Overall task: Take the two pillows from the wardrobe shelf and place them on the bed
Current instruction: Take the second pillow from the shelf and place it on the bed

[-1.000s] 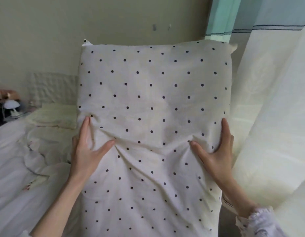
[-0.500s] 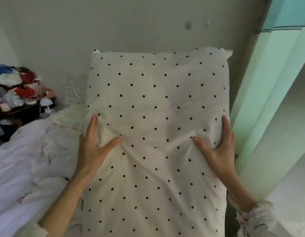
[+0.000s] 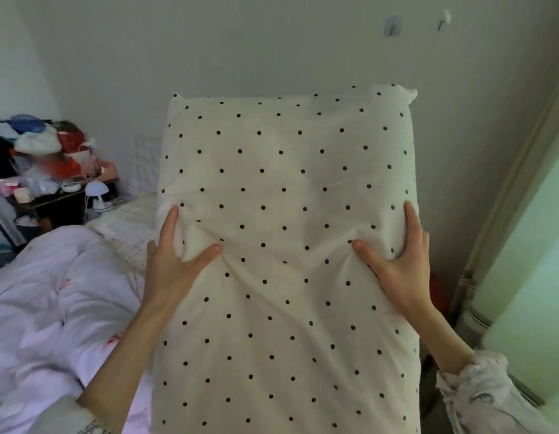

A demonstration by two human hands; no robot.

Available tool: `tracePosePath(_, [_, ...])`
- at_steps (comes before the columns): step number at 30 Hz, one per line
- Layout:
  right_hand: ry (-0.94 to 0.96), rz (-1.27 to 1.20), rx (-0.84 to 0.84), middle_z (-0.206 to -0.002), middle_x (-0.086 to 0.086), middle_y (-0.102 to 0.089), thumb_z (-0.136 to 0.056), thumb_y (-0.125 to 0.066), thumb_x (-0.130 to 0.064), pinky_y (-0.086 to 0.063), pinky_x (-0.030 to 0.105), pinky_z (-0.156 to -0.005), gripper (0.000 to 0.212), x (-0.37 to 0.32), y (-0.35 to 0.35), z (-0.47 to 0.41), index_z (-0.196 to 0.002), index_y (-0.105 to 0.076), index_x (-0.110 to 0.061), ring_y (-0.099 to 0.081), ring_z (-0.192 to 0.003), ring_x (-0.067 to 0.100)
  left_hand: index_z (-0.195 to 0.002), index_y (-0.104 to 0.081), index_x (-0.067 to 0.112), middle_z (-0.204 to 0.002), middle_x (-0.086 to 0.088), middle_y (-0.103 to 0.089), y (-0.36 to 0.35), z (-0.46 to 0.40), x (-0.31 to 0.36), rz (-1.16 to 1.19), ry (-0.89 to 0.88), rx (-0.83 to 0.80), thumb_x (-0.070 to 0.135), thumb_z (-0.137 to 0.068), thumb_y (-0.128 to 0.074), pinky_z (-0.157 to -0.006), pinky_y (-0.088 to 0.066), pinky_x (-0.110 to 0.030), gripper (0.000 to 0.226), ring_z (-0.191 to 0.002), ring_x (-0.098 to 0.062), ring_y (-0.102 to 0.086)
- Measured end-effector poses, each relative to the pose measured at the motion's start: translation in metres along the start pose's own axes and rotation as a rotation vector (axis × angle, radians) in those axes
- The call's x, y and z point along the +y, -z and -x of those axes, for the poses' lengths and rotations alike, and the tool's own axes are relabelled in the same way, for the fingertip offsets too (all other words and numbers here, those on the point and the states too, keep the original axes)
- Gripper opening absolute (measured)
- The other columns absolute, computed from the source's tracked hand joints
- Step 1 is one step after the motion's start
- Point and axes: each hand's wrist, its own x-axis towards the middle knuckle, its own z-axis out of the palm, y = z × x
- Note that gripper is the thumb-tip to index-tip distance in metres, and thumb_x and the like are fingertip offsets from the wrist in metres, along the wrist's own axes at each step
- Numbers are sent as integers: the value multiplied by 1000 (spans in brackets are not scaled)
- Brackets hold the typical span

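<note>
A large cream pillow with black polka dots [image 3: 287, 189] fills the middle of the view, held up lengthwise in front of me. My left hand [image 3: 174, 264] pinches its left edge, thumb on top and fingers wrapped behind. My right hand [image 3: 397, 264] grips its right edge the same way. The bed [image 3: 46, 308] lies to the left and below, covered with a rumpled pale duvet. At its head, partly hidden behind the pillow I hold, lies a second dotted pillow [image 3: 127, 227]. The wardrobe is out of view.
A dark bedside table [image 3: 52, 202] piled with clothes and clutter stands at the far left, with a small white mushroom lamp [image 3: 96, 192]. A plain wall is straight ahead. A pale green curtain [image 3: 528, 245] hangs at the right beside a pipe.
The view has swung left: the curtain slid toward the right edge and the cluttered bedside table came into sight. Both hands keep the same grip on the polka-dot pillow.
</note>
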Motion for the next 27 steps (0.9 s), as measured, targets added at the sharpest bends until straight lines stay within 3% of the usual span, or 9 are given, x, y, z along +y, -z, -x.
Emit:
tracePosePath(3, [-4,11,-42,-120,-19,-30,-55,-68,-70,-33,30,-87,100,23,-34,-60,-136,-11,-56,-37,-106,2,-131,-17,63,-149,4,-32,-37,-51,-13,16,40,9,74,-49,-70,-104,-24,-33,99,-139,-18,-18])
tracePosePath(8, [8,20,-139,-123,-17,-32,-53,-69,-70,-34,30,-91,101,48,-83,-161,-135,-12,-56,-38,-109,4,-128,-7,69,-149,-9,-31,-89,-123,-28,-15,154,54,75,-50,-67,-104,-27,-42,98,-137,-24,-25])
tracePosePath(11, [18,31,-206,-126,-15,-33,-51,-69,-70,-35,35,-99,102,59,-113,-209,-135,-12,-57,-40,-117,10,-130,-5,68,-149,-6,-29,-108,-151,-40,-30,204,96,70,-56,-70,-102,-26,-39,98,-137,-25,-25])
tracePosePath(14, [24,7,-285,-125,-15,-32,-53,-72,-67,-32,30,-95,102,70,-150,-243,-136,-12,-56,-38,-115,6,-139,-9,55,-149,10,-30,-119,-174,-56,-48,207,142,66,-58,-69,-102,-22,-32,101,-140,-21,-19])
tracePosePath(18, [24,-21,-394,-135,-8,-34,-59,-76,-58,-32,30,-97,101,91,-204,-274,-139,-14,-51,-38,-119,8,-140,-10,52,-150,-5,-29,-127,-198,-81,-71,312,205,58,-64,-73,-95,-22,-27,99,-135,-19,-25])
tracePosePath(22, [24,-45,-489,-123,-12,-33,-59,-76,-58,-31,28,-94,101,116,-263,-299,-139,-14,-50,-37,-109,6,-142,-8,47,-149,-8,-29,-134,-219,-108,-181,391,270,58,-65,-71,-103,-26,-36,100,-132,-24,-31])
tracePosePath(27, [-1,-37,-669,-118,-10,-33,-60,-75,-59,-33,29,-90,100,159,-350,-341,-138,-12,-54,-40,-104,9,-135,-3,60,-140,-17,-36,-156,-251,-153,-258,619,333,75,-51,-62,-107,-29,-47,104,-130,-32,-34])
